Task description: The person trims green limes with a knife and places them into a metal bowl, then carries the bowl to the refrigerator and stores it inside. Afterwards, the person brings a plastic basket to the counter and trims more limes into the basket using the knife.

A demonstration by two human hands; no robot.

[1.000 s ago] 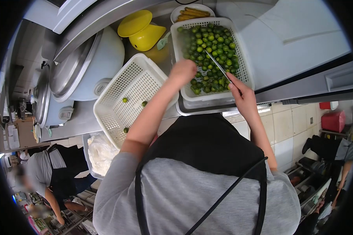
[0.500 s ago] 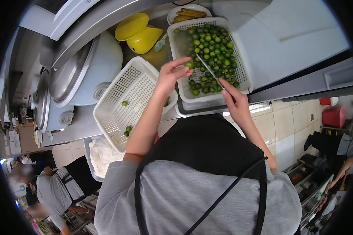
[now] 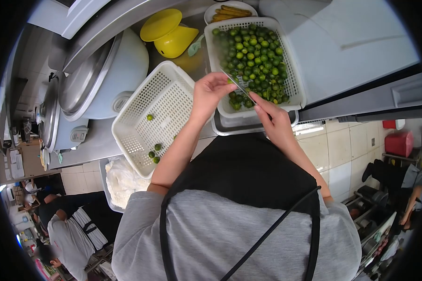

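My left hand pinches a small green lime at the lower left of the full basket. My right hand is closed on a knife, whose blade reaches up and left to the lime. Many green limes fill the white perforated basket, which stands on a metal tray. To the left, a second white basket holds several limes, partly hidden by my left forearm.
Behind are a yellow scale and a plate of long brown food. Large lidded cookers stand at the left. A bin with a white bag is below. Other people are at lower left and far right.
My left hand went from a blur over the full basket to holding a lime beside it. The knife has come down and left to that lime. A person at lower left has shifted.
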